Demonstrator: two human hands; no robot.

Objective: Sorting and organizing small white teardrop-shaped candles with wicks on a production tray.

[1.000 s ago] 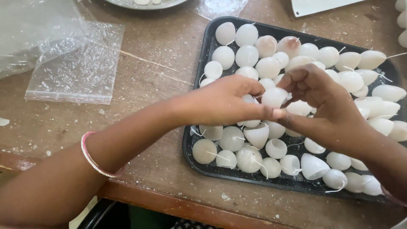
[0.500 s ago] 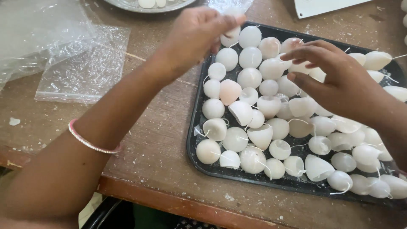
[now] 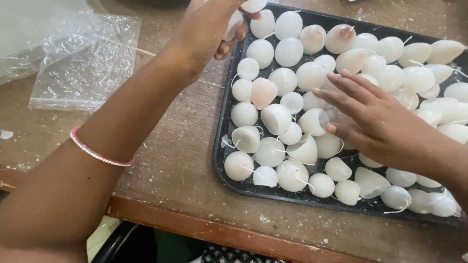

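plastic bags (image 3: 83,73): bench's left side, crinkled.
left hand (image 3: 207,29): fingers curled, pinching a white wax piece (image 3: 234,24) over tray's far-left corner; could drop it.
tray (image 3: 222,160): packed with wax pieces.
right hand (image 3: 380,126): fingers spread flat over centre pieces; may knock or snag wicks.

white wax candles (image 3: 275,119), black tray (image 3: 220,146), pink bangle (image 3: 97,154).

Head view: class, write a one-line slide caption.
Left hand lifts a white wax candle beside a black tray; right hand rests on the others.
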